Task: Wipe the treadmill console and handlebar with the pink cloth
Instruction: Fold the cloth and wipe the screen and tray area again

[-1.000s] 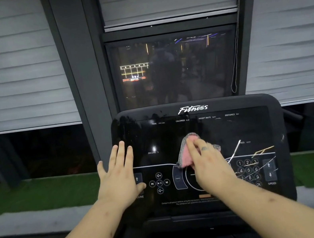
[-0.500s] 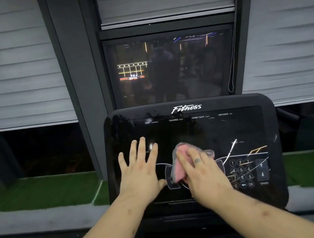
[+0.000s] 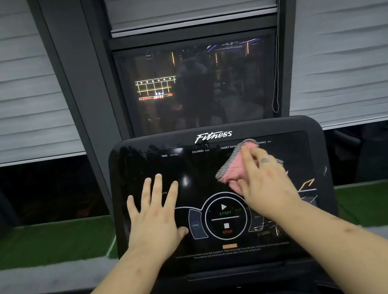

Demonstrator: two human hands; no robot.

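**Under the right hand: pink cloth now up at the top readouts**

Under the fingers of the right hand [image 3: 267, 185] sits the bunched pink cloth with a grey striped edge [image 3: 234, 169]. It's pushed against the glossy black treadmill console [image 3: 315, 151], right around the HEART RATE and DISTANCE labels. The fingers lie close together and pretty much straight over the cloth, so it looks like pressing rather than pinching. There's motion blur though, and I can't see what the thumb is doing underneath. My guess is the wad is kept small so the whole hand can put pressure on it and drag it across the slick panel.

Off to the side of that, the left hand [image 3: 156, 218] is spread flat on the panel with its fingers fanned and nothing held. It looks like it's bracing the console so it doesn't wobble. Between the two hands is the round START/STOP dial [image 3: 225, 216], fully uncovered.

Compared with half a second ago, the cloth has travelled up and outward. It was down beside the dial, and now it's near the top row of labels. The left hand has stayed flat in roughly the same spot. The handlebar isn't in view, so I'd reckon that part isn't done yet.
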